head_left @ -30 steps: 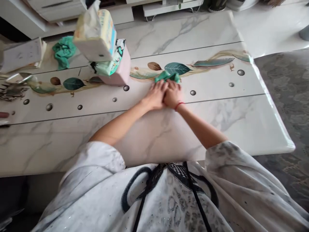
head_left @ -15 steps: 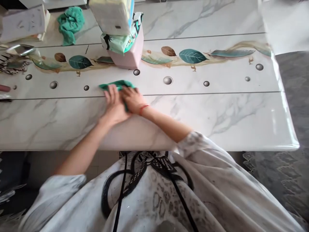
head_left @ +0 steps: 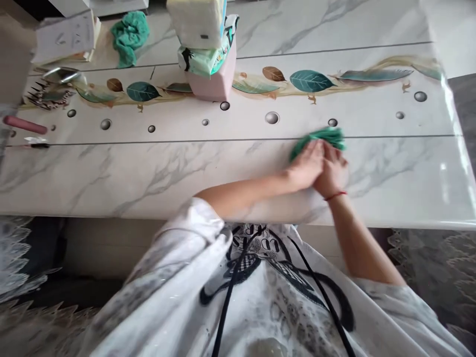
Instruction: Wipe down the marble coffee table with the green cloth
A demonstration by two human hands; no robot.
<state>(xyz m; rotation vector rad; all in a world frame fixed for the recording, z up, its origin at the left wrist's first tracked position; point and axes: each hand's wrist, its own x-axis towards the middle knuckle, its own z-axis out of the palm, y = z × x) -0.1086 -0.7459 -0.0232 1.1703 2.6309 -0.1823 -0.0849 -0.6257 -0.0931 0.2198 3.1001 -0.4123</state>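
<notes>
Two bare hands (head_left: 305,166) (head_left: 332,171) here, two crumpled green fabric cloths (head_left: 130,35) (head_left: 331,137), one thin red cord bracelet (head_left: 336,195)! One white marble-patterned table (head_left: 111,183), showing two broad teal oval leaves (head_left: 143,91) (head_left: 311,81); one boxy pink container (head_left: 213,85), one pale-yellow tissue pack (head_left: 197,22), one mint-green printed plastic packet (head_left: 203,58).

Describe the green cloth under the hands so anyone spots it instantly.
On the marble-patterned table, right of centre, the left hand and right hand meet. The green cloth lies beneath them, unlike the second green cloth, which sits untouched beside the papers.
</notes>
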